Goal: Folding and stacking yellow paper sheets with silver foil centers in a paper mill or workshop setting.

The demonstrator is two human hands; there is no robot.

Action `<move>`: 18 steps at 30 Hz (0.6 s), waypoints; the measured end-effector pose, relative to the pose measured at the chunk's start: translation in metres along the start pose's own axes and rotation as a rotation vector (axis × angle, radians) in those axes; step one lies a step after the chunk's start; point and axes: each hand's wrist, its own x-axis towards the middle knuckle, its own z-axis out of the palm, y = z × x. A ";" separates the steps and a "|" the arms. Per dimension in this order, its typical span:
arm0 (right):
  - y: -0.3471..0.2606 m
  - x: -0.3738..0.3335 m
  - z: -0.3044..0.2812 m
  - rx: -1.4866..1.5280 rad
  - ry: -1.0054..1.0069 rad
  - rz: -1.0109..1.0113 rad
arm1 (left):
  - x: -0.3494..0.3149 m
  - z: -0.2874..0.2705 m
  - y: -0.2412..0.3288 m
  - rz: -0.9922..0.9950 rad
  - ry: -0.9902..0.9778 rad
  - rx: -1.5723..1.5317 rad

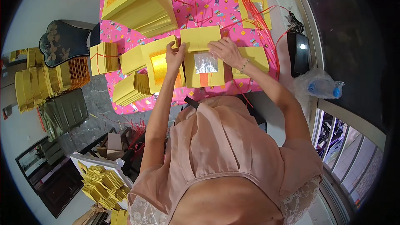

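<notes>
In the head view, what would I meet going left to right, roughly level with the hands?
Dark flower-patterned seat, red-tied yellow bundle, left hand, silver patch, right hand, black object.

No text, label, brand, number or sign can be read. On the pink desk cover, small printed figures and coloured patches are seen, but any lettering among them is too small to be made out. On the yellow paper with a silver square, no characters can be made out in the foil or in the red patch below it, and on the neighbouring yellow paper with a gold panel, the printed border cannot be read as writing.
</notes>
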 end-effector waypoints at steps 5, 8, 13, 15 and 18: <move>0.001 0.003 -0.034 0.023 0.023 0.023 | -0.008 0.020 0.026 -0.215 -0.128 -0.417; -0.004 -0.013 -0.052 0.178 0.257 0.461 | -0.012 0.032 0.023 -0.180 -0.209 -0.408; 0.005 -0.080 -0.075 0.666 0.325 1.086 | -0.046 0.084 0.039 -0.196 -0.484 -0.447; 0.014 -0.112 -0.077 0.839 0.364 1.235 | -0.059 0.112 0.033 -0.139 -0.536 -0.438; 0.027 -0.157 -0.067 0.706 0.328 1.296 | -0.070 0.146 0.006 -0.028 -0.567 -0.265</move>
